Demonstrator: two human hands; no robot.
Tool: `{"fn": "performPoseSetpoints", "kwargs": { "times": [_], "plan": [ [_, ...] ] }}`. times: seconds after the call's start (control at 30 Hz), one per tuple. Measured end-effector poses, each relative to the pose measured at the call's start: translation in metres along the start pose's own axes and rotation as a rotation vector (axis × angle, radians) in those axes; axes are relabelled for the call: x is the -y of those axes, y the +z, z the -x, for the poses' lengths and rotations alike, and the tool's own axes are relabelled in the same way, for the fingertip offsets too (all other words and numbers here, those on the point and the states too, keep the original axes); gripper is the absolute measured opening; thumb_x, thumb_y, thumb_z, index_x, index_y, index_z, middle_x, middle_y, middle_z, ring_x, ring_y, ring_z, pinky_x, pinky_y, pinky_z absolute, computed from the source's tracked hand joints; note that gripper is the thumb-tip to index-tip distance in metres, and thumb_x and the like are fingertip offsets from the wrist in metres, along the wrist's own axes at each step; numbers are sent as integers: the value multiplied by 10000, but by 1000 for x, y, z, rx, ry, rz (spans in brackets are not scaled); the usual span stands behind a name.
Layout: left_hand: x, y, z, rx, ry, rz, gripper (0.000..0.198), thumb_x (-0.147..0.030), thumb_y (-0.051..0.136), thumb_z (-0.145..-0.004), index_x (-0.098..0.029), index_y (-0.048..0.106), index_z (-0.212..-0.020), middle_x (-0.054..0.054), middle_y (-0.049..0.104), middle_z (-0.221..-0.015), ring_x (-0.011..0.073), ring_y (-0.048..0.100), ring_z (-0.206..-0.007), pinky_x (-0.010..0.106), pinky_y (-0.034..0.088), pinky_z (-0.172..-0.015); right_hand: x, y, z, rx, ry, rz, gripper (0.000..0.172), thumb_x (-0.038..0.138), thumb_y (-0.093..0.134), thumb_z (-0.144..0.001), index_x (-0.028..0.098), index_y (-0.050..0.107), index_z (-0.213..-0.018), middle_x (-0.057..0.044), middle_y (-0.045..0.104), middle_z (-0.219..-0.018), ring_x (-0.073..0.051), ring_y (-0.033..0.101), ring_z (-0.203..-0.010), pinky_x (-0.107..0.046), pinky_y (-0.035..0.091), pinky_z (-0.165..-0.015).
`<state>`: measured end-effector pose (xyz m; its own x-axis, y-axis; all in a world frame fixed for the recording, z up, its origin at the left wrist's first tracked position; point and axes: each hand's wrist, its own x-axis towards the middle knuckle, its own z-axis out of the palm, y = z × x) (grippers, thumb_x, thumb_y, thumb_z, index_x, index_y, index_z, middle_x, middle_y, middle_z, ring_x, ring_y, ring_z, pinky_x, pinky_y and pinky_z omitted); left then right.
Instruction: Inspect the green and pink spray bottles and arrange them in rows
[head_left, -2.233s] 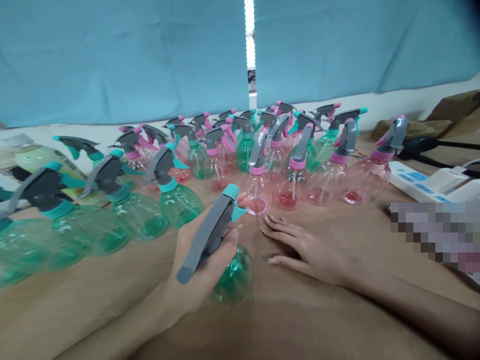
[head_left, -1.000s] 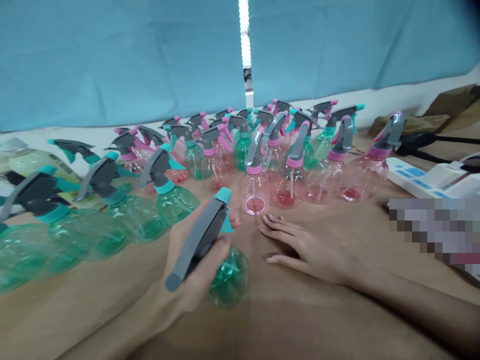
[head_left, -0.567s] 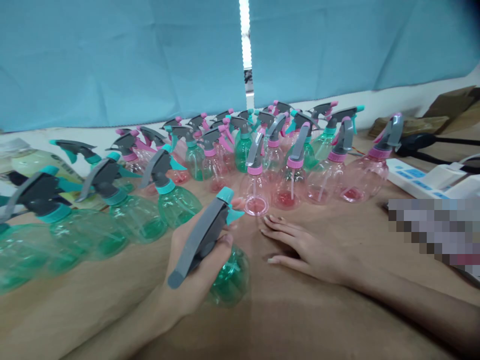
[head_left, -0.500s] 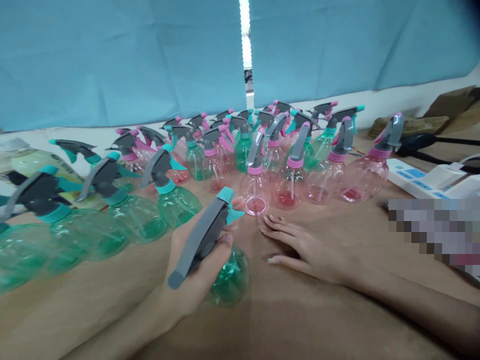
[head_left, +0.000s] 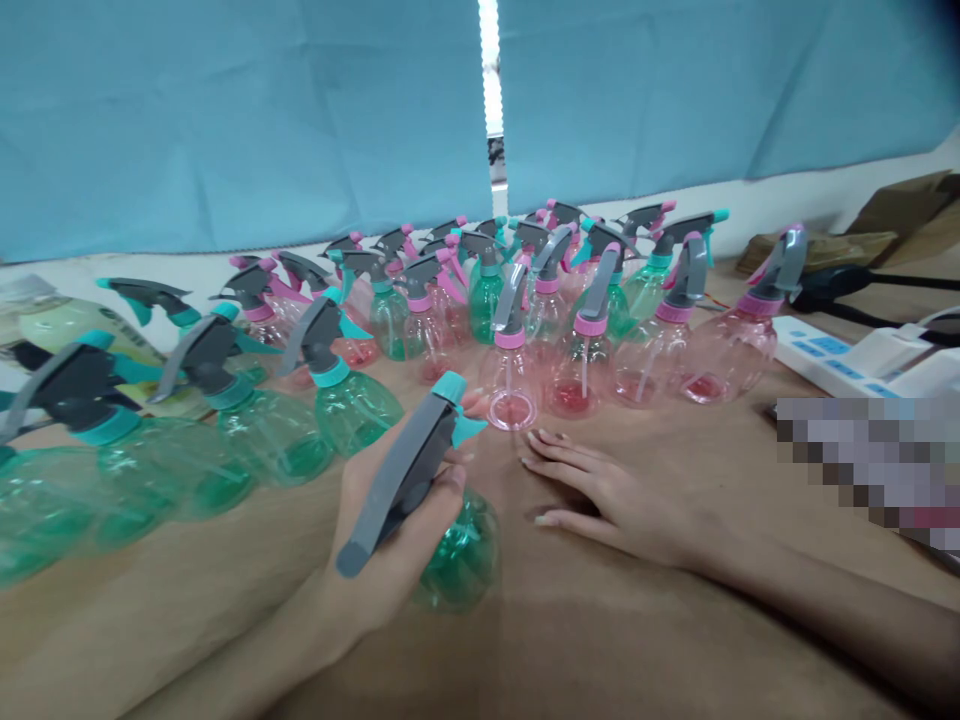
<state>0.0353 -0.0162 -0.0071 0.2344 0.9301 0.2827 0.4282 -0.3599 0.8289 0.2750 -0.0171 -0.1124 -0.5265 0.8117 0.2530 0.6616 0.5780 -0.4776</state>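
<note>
Head view: left hand is wrapped around the neck of a green spray bottle, lower centre of frame, thumb on the near side. Bottle body sits below and right of the grip; spray head is above it, over the hand. Spray head's long axis runs lower left to upper right, teal nozzle at the upper-right end, toward the nearest pink bottle. Can't tell if the base touches the table.

Right hand: palm down on table, right of centre, grasping nothing, apart from the green bottle. Left is clearly the nearer hand. Right fingertips just beside the pink bottle's base.

Further out: green bottle row at left, white power strip at right, packed bottles mid-frame, blue curtain across the top.
</note>
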Motion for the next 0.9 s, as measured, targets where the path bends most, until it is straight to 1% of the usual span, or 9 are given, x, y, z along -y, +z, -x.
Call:
{"fn": "performPoseSetpoints", "kwargs": {
  "times": [0.1, 0.23, 0.37, 0.43, 0.57, 0.67, 0.73, 0.9],
  "plan": [
    [1, 0, 0, 2, -6, 1, 186, -291, 563, -743, -231, 593, -917, -15, 615, -688, 164, 574, -579, 296, 511, -540, 1, -1, 0, 18, 10, 13, 645, 536, 492, -931, 225, 345, -1477, -79, 351, -1530, -264, 265, -1430, -488, 265, -1163],
    [-2, 1, -2, 0, -14, -9, 149, -282, 562, -724, -228, 579, -862, -22, 585, -652, 162, 566, -576, 300, 526, -567, 0, -1, 0, 24, 3, 21, 647, 539, 485, -933, 214, 348, -1475, -77, 337, -1537, -259, 249, -1436, -481, 255, -1167],
    [-1, 2, -2, -21, 9, -17, 105, -297, 554, -730, -235, 580, -811, -27, 584, -623, 157, 555, -534, 281, 494, -501, -1, 0, 0, 7, -1, -3, 645, 525, 507, -928, 242, 333, -1481, -70, 339, -1536, -264, 262, -1432, -494, 268, -1160],
    [-1, 1, -3, -11, 13, -31, 147, -283, 548, -728, -241, 610, -855, -29, 590, -630, 163, 565, -547, 282, 494, -513, -2, 1, 0, -5, -9, -19, 647, 518, 521, -923, 260, 326, -1483, -66, 342, -1534, -270, 269, -1429, -503, 268, -1159],
    [-4, 0, -3, 15, 48, -78, 292, -257, 525, -740, -274, 638, -1009, -34, 610, -670, 173, 574, -576, 292, 499, -548, -4, 2, 0, -2, -14, -21, 652, 522, 519, -923, 252, 326, -1484, -69, 335, -1537, -269, 257, -1433, -499, 266, -1161],
    [-4, -1, -3, 5, 98, -84, 287, -245, 497, -748, -289, 646, -989, -35, 624, -703, 166, 573, -576, 291, 492, -560, -4, 2, 0, -8, -15, -31, 646, 513, 525, -923, 267, 322, -1484, -64, 341, -1535, -271, 263, -1430, -505, 262, -1161],
    [-3, -1, -3, 10, 114, -95, 279, -241, 496, -748, -282, 647, -978, -35, 615, -699, 157, 550, -558, 286, 464, -549, -3, 2, 0, -14, -16, -33, 639, 507, 530, -922, 273, 328, -1482, -61, 348, -1532, -272, 270, -1427, -507, 265, -1160],
    [-2, -4, -2, 70, 79, -107, 245, -235, 532, -766, -273, 635, -985, -42, 506, -613, 163, 488, -539, 283, 378, -501, -3, 2, 0, -14, -19, -18, 639, 504, 526, -925, 264, 326, -1482, -64, 345, -1532, -267, 269, -1428, -501, 265, -1161]
  ]
}}
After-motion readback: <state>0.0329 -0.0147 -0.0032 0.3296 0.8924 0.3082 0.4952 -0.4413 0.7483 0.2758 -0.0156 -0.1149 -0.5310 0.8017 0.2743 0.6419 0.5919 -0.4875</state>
